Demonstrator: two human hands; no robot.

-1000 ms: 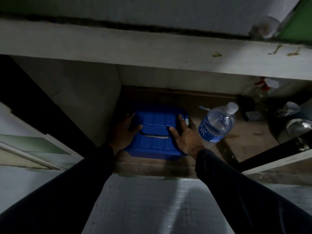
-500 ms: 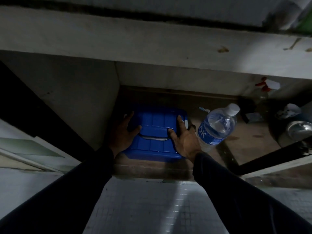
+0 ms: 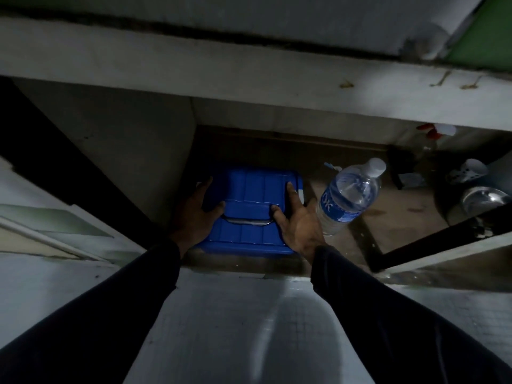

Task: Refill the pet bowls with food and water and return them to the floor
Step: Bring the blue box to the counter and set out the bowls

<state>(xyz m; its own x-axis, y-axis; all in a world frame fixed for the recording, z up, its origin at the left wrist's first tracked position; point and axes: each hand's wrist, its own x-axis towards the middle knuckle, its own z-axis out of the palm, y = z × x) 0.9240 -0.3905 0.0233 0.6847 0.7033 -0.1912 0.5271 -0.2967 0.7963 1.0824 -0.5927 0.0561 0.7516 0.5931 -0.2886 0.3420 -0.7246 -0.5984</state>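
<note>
A blue plastic box [image 3: 249, 187] with a ribbed lid and a metal handle sits on the floor of an open under-counter cupboard. My left hand [image 3: 194, 214] grips its left edge, thumb on the lid. Over at the right edge, my right hand [image 3: 297, 223] grips the box, thumb and forefinger on top. A clear water bottle [image 3: 349, 195] with a blue label and white cap stands just right of the box. A steel bowl [image 3: 483, 198] lies in the dark at the far right.
The concrete counter slab [image 3: 249, 79] overhangs the cupboard. A spray bottle [image 3: 432, 134] and a white holder [image 3: 468, 170] stand at the back right. An open cupboard door [image 3: 443, 239] juts out at the right. Pale tiled floor [image 3: 235, 314] lies below my arms.
Both hands stay on the blue box in the same hold. Only the view has shifted slightly; the box and bottle show no clear movement.
</note>
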